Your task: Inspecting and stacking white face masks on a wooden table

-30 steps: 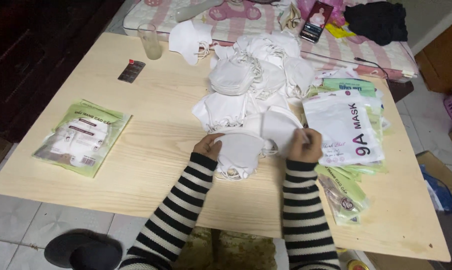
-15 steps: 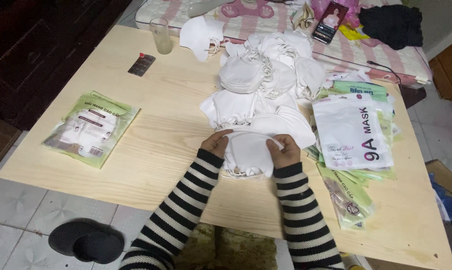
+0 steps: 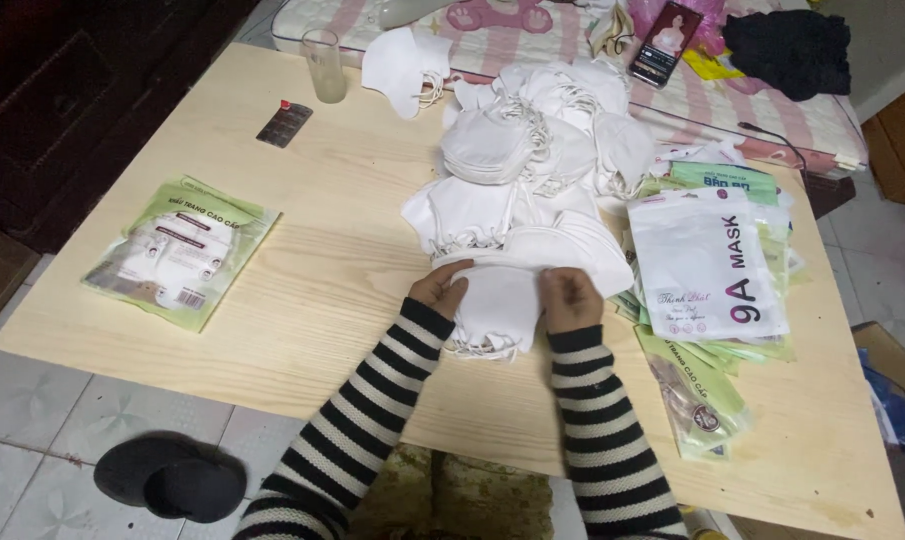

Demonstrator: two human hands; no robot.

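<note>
Masks (image 3: 498,300): white matt cloth. Table (image 3: 343,270): pale smooth wood. Pouches (image 3: 708,265): glossy plastic. Tumbler (image 3: 325,65): clear glass.

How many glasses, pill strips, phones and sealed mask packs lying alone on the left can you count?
Drinking glass: 1
Pill blister strip: 1
Phone: 1
Green sealed mask pack on the left: 1
Total: 4
The loose white masks are piled too thickly to count.

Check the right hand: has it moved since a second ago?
Yes. The right hand has come in leftward, away from the white mask pouch, and now sits close to the left hand on the white masks.
</note>
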